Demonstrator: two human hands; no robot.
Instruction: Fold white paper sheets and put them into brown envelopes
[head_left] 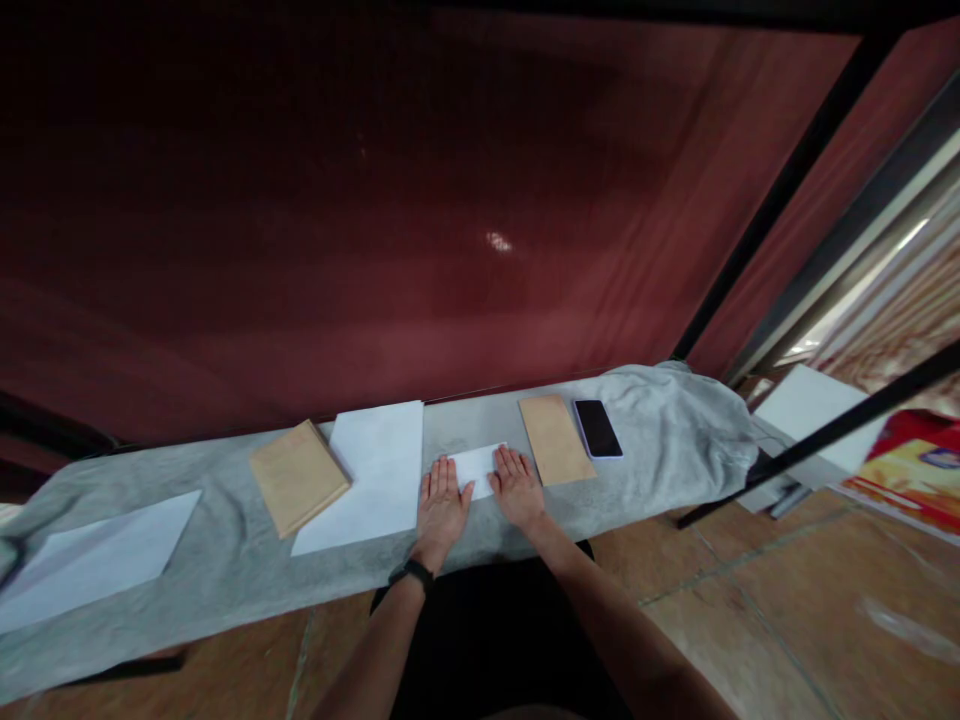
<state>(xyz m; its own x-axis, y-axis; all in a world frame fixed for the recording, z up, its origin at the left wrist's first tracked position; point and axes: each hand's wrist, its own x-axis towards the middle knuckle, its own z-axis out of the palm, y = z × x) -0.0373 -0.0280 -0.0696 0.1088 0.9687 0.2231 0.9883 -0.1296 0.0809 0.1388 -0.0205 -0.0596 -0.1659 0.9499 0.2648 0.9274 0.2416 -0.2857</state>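
Note:
A small white folded-looking piece of paper (478, 468) lies on the grey cloth in front of me. My left hand (444, 500) rests flat on its left end, fingers stretched out. On its right end lies my right hand (517, 488), also flat with straight fingers. Just right of that hand is a brown envelope (556, 440). Left of my left hand are large white sheets (379, 470), partly under a stack of brown envelopes (292, 470).
A phone (598, 430) with a dark screen lies beyond the single envelope. More white paper (105, 555) is at the far left of the cloth-covered table (225, 580). A dark red panel (375, 250) rises behind it. A black metal bar (847, 425) crosses at right.

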